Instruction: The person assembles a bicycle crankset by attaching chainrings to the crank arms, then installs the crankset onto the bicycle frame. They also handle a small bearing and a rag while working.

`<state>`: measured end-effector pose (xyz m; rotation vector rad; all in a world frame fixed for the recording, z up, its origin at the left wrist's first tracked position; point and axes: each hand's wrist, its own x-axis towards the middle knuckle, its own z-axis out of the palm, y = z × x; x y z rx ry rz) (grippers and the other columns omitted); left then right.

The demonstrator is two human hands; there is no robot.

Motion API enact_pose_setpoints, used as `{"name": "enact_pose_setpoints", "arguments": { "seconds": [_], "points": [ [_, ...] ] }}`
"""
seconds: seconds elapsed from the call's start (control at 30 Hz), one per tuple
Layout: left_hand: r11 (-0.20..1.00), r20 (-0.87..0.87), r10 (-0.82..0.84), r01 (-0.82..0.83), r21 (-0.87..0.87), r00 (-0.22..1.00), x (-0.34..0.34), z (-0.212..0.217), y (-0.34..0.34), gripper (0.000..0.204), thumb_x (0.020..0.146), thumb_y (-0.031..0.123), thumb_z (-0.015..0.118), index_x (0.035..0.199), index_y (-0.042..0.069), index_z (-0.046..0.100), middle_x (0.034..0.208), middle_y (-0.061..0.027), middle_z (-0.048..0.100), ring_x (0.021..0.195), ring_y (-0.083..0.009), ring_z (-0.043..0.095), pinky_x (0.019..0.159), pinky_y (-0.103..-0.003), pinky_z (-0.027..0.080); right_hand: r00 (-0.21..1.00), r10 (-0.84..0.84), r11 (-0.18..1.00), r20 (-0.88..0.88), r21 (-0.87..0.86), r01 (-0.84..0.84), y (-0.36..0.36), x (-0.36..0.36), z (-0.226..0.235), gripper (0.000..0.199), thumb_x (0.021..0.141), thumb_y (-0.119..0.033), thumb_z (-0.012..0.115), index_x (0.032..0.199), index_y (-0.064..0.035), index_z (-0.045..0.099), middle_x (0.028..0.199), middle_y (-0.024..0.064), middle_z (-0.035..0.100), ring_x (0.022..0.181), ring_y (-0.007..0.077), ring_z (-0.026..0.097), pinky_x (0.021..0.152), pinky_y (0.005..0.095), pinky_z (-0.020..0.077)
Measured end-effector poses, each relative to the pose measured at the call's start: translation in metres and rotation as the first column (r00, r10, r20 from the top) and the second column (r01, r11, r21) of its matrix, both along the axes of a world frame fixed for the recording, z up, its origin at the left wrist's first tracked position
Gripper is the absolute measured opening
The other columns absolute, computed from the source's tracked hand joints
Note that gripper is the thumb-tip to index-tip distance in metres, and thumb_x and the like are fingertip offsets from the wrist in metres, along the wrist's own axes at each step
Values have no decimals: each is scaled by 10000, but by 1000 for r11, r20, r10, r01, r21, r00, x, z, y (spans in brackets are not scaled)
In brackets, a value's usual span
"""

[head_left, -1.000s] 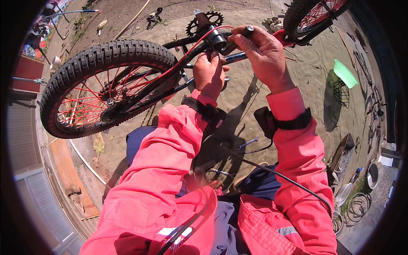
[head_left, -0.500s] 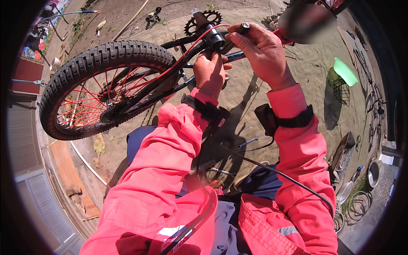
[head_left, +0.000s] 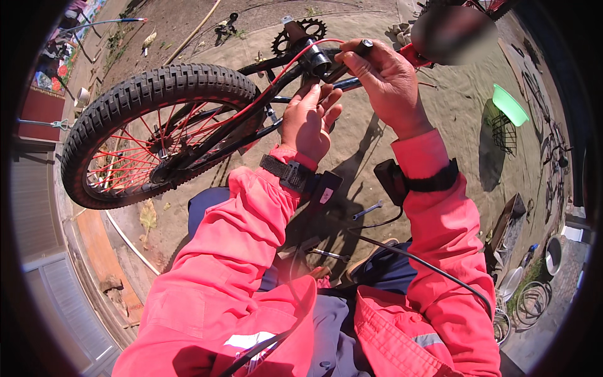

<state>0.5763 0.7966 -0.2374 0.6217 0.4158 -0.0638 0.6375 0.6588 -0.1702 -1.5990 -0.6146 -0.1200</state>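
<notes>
A bicycle's bottom bracket shell [head_left: 318, 61] sits at the top middle, with a toothed black chainring [head_left: 317, 28] on its far side. My right hand [head_left: 388, 76] pinches a short black bar [head_left: 355, 55] with a round end; the bar's lower end lies beside the shell's near opening. Whether the bar touches the shell I cannot tell. Just under the shell is my left hand [head_left: 308, 122], palm turned up, its fingers loosely curled and apart. Nothing shows in it, though the fingertips are partly in shadow. A red cable [head_left: 286, 68] runs past the shell along the frame.
The bicycle's knobby tyre [head_left: 157, 81] with red spokes fills the left. A wrench [head_left: 367, 210] lies on the ground between my forearms, and another tool [head_left: 330, 254] lies nearer. A green basin [head_left: 510, 105] and a black wire basket [head_left: 504, 133] are at the right.
My left hand has drawn slightly down and away from the shell and turned its palm up more. My right hand and the bar have shifted very slightly.
</notes>
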Motion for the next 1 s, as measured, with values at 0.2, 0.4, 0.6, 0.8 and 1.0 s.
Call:
{"name": "enact_pose_setpoints", "arguments": {
  "seconds": [0.2,0.4,0.6,0.8,1.0],
  "points": [
    [977,32,-7,0,214,999,-6,4,-5,330,1073,201,503,1381,83,505,1121,-23,656,1001,-129,653,762,-284,562,1000,12,1000,-28,26,-12,0,-1,0,228,968,-134,710,1136,19,701,939,60,752,854,76,649,792,252,526],
    [960,56,0,-15,279,998,-7,4,-6,350,1058,185,542,1389,76,515,1134,-23,655,1010,-123,648,746,-270,560,999,19,999,-34,32,-18,-1,0,0,240,967,-154,718,1132,20,702,941,58,752,863,77,653,797,253,526],
    [960,75,44,-63,272,996,0,6,-2,269,1053,160,551,1304,68,578,1144,-32,661,974,-126,658,694,-256,566,999,28,999,-25,31,-27,-2,2,-1,237,963,-158,723,1124,16,710,943,55,753,867,74,651,788,250,526],
    [954,22,66,-69,291,998,-1,3,-3,269,1055,149,536,1304,59,584,1139,-38,662,966,-125,659,685,-260,572,1000,-3,1000,-16,-8,3,-1,0,-2,233,963,-147,717,1131,15,709,951,57,754,867,74,653,783,250,528],
    [942,55,51,-66,328,997,-5,3,-5,337,1058,148,529,1382,56,551,1149,-41,661,976,-120,653,674,-247,571,1000,21,1000,7,22,-22,-1,-3,-2,240,962,-151,719,1134,16,705,941,60,752,868,73,651,786,247,527]
  ]
}}
